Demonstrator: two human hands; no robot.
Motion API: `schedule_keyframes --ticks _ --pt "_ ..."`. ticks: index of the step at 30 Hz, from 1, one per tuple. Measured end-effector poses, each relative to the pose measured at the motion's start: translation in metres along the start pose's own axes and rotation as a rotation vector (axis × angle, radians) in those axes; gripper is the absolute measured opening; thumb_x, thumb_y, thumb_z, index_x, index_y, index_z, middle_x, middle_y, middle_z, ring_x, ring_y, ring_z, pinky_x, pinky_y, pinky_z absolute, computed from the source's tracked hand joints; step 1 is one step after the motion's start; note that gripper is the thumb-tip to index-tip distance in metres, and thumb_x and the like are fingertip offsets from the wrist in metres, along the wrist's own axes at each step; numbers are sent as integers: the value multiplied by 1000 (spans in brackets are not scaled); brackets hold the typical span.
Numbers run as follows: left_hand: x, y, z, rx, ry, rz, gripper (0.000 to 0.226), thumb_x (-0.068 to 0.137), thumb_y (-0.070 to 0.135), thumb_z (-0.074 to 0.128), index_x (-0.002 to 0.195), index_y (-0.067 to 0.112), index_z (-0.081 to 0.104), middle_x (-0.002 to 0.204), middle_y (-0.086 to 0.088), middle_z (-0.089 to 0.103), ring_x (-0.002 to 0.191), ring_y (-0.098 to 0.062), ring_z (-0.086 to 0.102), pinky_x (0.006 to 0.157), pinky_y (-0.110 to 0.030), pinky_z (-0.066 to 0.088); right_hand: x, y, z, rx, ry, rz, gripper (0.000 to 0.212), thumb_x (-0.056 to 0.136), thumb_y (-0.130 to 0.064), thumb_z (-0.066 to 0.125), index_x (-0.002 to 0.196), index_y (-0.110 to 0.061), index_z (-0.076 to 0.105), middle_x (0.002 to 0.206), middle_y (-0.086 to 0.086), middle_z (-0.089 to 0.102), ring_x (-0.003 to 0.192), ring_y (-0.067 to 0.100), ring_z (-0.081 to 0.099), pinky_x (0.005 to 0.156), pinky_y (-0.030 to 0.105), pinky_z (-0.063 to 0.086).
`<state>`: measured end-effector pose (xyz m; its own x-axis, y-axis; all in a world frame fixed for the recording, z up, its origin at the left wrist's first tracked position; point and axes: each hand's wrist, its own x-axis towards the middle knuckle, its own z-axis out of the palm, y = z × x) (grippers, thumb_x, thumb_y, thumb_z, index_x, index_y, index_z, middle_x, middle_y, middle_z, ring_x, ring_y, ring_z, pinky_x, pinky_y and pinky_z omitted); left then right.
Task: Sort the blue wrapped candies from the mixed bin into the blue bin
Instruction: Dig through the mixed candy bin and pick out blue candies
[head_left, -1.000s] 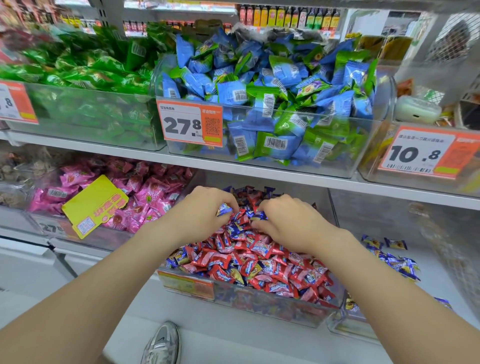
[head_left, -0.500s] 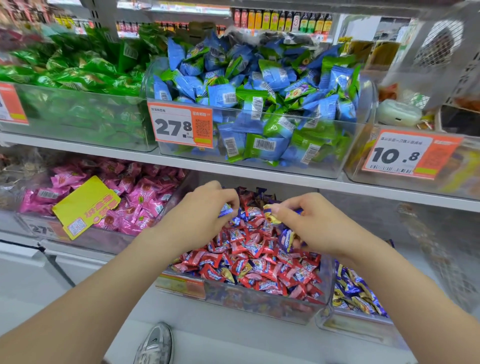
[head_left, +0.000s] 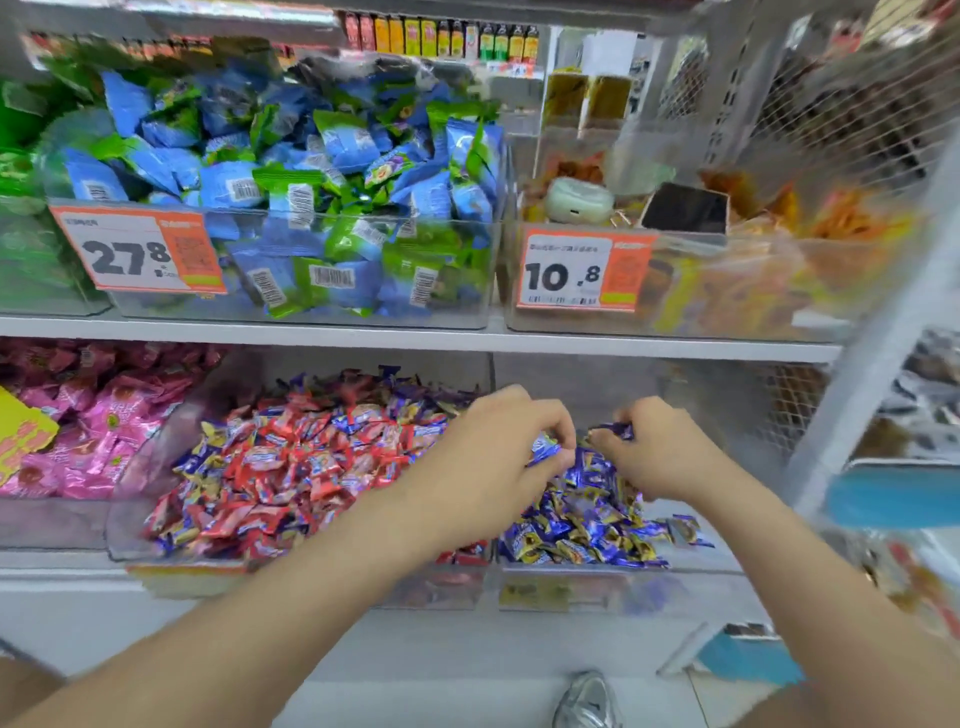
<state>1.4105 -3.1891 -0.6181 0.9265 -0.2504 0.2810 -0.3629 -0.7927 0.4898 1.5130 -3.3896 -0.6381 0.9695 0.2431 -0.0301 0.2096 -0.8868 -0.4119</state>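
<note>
Pinching blue candies (head_left: 543, 448), left hand (head_left: 498, 457) and right hand (head_left: 660, 452) over blue bin (head_left: 597, 587).

Pink candies (head_left: 104, 431), orange price tag (head_left: 587, 270)

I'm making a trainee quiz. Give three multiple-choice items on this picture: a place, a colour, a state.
1. The left hand and right hand reach over: A) the clear bin of blue wrapped candies B) the upper shelf C) the floor
2. Foil packets left of the clear mixed bin of red and blue candies are: A) black B) pink C) white
3. The left hand: A) lies flat B) pinches a blue candy C) is hidden
A, their fingers are above it; B, pink foil shows; B, fingertips grip the wrapper.
</note>
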Motion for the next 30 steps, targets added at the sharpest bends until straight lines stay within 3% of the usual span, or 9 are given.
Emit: schedule_keyframes --ticks 3,5,9,12,16,21,25,28,30 --pt "40 15 26 94 -112 -75 10 100 27 64 107 34 61 104 5 45 99 -23 56 90 -42 49 0 17 -3 297 -143 85 25 104 -29 56 98 -7 68 79 17 72 68 33 74 75 55 64" --pt "59 15 37 111 -225 -180 40 94 11 66 127 30 54 120 -2 41 91 -27 60 79 -42 54 0 26 -6 435 -198 123 24 108 -30 49 109 -16 69 92 10 69 74 26 69 80 55 65" --pt "74 7 40 106 -458 -242 82 92 12 66 159 32 23 142 -10 36 98 -25 63 80 -40 60 3 32 -9 510 -209 135 34 107 -30 46 136 -35 63 127 -5 66 105 31 68 83 42 55" --pt "62 3 29 89 -350 -136 66 96 10 56 157 28 38 137 -7 49 109 -19 51 86 -27 46 -5 17 -13 516 -178 28 30 103 -19 52 116 -33 75 109 0 75 86 28 59 72 40 44" --pt "14 -13 3 48 -114 -14 34 91 16 59 117 36 66 108 9 60 104 -7 56 93 -28 43 -27 -27 -16 135 -95 -164 35 94 -13 46 98 -29 76 83 2 76 76 19 71 68 35 56" --pt "-34 -79 -27 130 146 -253 24 82 7 61 90 30 63 90 5 55 87 -12 56 83 -40 49 -47 -99 9 115 -89 -357 28 92 -13 51 97 -27 75 72 -6 67 62 8 62 65 28 54" --pt "-39 -130 -53 291 242 -454 41 77 -1 54 108 20 71 99 -5 58 101 -31 58 94 -43 49 -23 -129 35 3 -44 -503 22 94 -13 55 105 -24 70 89 -2 69 86 19 59 83 37 53" --pt "-33 -155 -57 331 146 -519 39 81 5 56 118 8 67 107 -18 66 109 -38 61 94 -45 51 4 -140 51 -158 -28 -530 12 96 -20 64 108 -18 62 96 4 66 94 28 62 80 43 54" --pt "-32 -165 -50 333 33 -518 37 86 23 60 119 7 61 114 -18 66 112 -39 62 93 -47 52 16 -144 59 -222 -71 -503 28 95 -37 70 111 -16 60 100 8 64 96 34 63 80 46 56"
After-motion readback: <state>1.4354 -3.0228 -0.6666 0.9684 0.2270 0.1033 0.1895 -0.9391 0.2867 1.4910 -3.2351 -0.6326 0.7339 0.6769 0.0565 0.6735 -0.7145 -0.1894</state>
